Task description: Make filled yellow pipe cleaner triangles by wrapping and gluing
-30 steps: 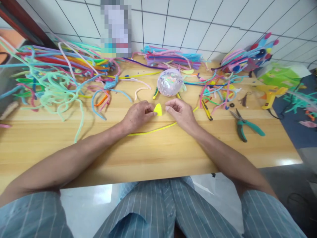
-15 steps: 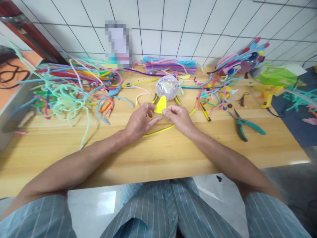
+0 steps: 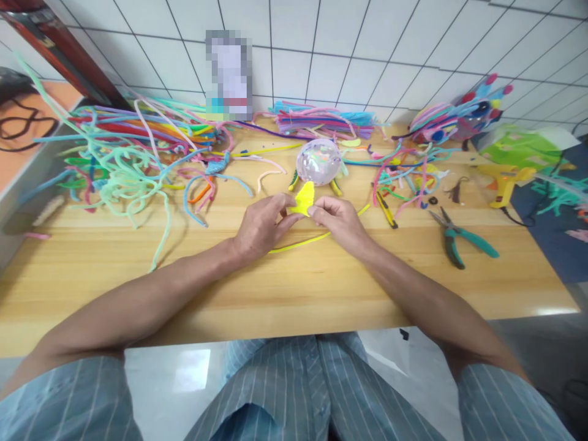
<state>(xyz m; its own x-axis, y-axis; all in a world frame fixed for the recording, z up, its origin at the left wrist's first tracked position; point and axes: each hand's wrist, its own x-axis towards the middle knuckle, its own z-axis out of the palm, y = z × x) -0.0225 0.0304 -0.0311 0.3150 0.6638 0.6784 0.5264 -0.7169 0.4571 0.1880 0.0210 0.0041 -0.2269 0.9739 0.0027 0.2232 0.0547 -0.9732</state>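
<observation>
Between my hands is a small bright yellow fuzzy piece [image 3: 304,197], roughly triangular. My left hand [image 3: 264,223] pinches its left edge between thumb and fingers. My right hand [image 3: 337,222] grips its lower right corner with thumb and forefinger. Just beyond it stands a clear shiny ball [image 3: 318,162] with dark and yellow feet-like pieces at its base. A long yellow pipe cleaner [image 3: 301,243] lies on the wooden table [image 3: 275,300] beneath my hands, partly hidden by the right one.
Tangled pale green pipe cleaners [image 3: 131,168] spread over the left side. Pliers [image 3: 454,236], a yellow cutter [image 3: 386,209] and a yellow glue gun [image 3: 503,180] lie to the right. Pipe cleaner bundles [image 3: 326,119] line the tiled wall, near a blurred-out upright object [image 3: 229,73].
The view has shifted slightly, moving the table items a little to the right. My left fingers have closed onto the yellow piece, which is tilted a bit differently.
</observation>
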